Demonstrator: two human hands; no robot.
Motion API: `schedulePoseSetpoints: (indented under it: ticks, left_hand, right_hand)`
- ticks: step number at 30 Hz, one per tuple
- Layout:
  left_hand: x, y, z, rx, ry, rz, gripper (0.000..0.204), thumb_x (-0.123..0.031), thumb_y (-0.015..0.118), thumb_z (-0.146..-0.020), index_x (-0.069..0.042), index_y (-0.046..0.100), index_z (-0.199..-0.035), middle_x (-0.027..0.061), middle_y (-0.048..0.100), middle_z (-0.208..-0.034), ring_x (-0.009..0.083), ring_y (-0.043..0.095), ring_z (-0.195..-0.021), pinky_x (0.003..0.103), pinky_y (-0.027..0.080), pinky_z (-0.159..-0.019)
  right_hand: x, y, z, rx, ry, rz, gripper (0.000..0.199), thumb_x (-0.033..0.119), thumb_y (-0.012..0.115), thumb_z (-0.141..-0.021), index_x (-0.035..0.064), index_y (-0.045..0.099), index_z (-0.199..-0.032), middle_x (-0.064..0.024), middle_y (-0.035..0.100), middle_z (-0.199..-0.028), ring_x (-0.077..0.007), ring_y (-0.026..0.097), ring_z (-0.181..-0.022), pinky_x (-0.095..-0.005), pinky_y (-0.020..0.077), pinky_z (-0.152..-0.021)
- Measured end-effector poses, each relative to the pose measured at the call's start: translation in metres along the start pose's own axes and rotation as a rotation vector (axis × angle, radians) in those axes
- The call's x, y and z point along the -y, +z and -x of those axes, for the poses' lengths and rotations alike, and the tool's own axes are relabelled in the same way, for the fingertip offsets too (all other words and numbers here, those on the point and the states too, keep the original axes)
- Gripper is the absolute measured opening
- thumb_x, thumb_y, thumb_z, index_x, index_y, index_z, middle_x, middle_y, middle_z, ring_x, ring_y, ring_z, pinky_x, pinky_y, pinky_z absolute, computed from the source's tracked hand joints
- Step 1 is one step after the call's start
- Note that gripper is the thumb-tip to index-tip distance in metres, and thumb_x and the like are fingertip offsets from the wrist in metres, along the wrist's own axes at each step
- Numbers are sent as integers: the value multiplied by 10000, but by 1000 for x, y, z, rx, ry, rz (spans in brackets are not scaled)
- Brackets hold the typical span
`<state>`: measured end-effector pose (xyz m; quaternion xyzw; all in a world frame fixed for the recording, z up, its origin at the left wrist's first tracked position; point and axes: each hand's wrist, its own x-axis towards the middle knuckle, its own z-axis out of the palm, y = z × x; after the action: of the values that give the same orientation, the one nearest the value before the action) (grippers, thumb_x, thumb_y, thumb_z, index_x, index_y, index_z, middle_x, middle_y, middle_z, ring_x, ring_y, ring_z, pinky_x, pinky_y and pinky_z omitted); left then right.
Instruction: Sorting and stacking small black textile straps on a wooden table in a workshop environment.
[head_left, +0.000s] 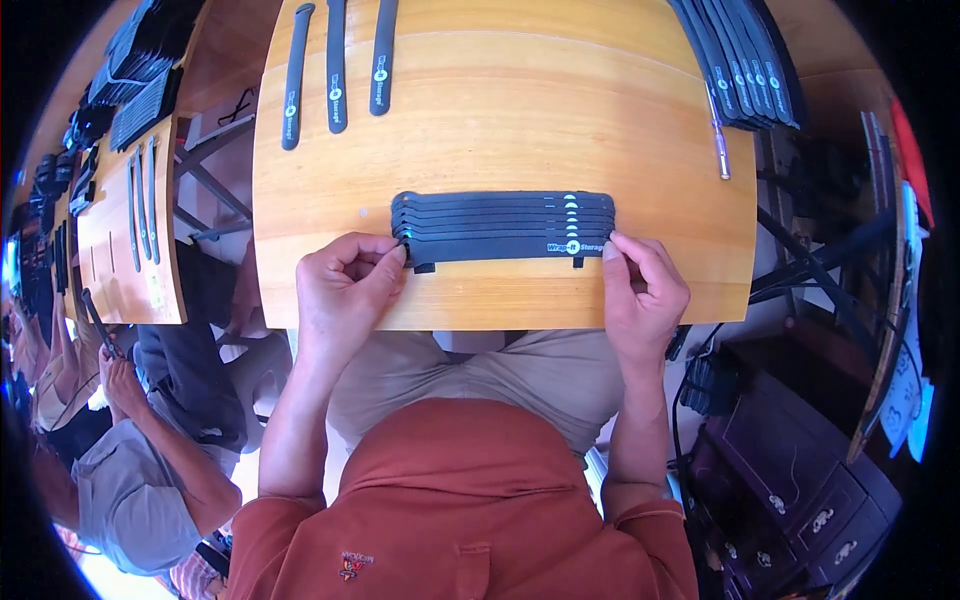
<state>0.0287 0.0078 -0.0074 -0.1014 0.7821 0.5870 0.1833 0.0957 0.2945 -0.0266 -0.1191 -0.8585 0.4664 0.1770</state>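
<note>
We looked down from head height at a wooden counter (500, 100) with a curved near edge. At its centre lay a stack of black straps (503, 222), fanned so that each strap's long edge showed behind the one in front, running left to right.

Our left hand (345, 285) rested on the counter's near edge, wrist bent slightly back, fingers curled inward. Thumb and forefinger were pinched on the left end of the stack, at the rounded tips of the straps. Our right hand (640, 290) mirrored it at the other end, fingers folded down and fingertips pressed against the right end of the front strap, gripping it. Both forearms rose from the lower edge of the view, elbows out to either side of an orange shirt (460, 510), with tan trousers beneath the counter.

Three loose black straps (337, 65) lay side by side at the far left of the counter, well apart from the hands. Another fanned pile of straps (745, 60) sat at the far right corner, with a slim pen-like stick (720, 150) just beside it.

To the left stood a second counter (115, 260) carrying more straps, where another person's hand (120, 375) held a dark object.
</note>
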Motion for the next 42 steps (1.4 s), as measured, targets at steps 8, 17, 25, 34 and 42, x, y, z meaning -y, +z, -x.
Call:
schedulePoseSetpoints:
  ticks: [8,17,25,34,42]
  left_hand:
    - [1,0,1,-16,-5,-5,92,-28,739,-965,62,743,-982,33,714,-752,42,627,-650,191,502,-592]
    - [-1,2,0,-15,-6,0,87,-35,747,-964,48,735,-986,34,706,-760,45,617,-617,183,504,-566]
    - [1,0,1,-12,8,-18,92,-25,735,-956,60,746,-988,32,717,-757,51,630,-661,212,520,-615]
    - [1,-2,1,-5,25,-46,92,-22,741,-943,57,751,-989,44,733,-761,54,657,-682,215,529,-611]
    - [4,-2,0,4,70,-69,98,-43,742,-971,49,739,-1002,26,716,-772,41,621,-636,194,510,-582]
  right_hand:
    - [1,1,0,0,-1,4,108,-30,728,-928,-47,738,-1034,-108,709,-882,-135,676,-722,-253,531,-616]
    - [-5,3,2,-28,-22,-6,110,-43,725,-928,-47,743,-1036,-93,701,-880,-109,634,-718,-238,492,-609]
    - [-6,4,3,-27,-33,2,116,-48,716,-932,-48,745,-1044,-76,695,-871,-87,609,-712,-222,472,-603]
    - [-6,3,3,-14,-43,24,121,-42,715,-939,-49,744,-1056,-78,691,-877,-95,616,-720,-225,480,-612]
    - [-5,4,2,-17,-37,19,120,-35,717,-939,-50,744,-1055,-78,690,-872,-98,616,-719,-227,476,-610]
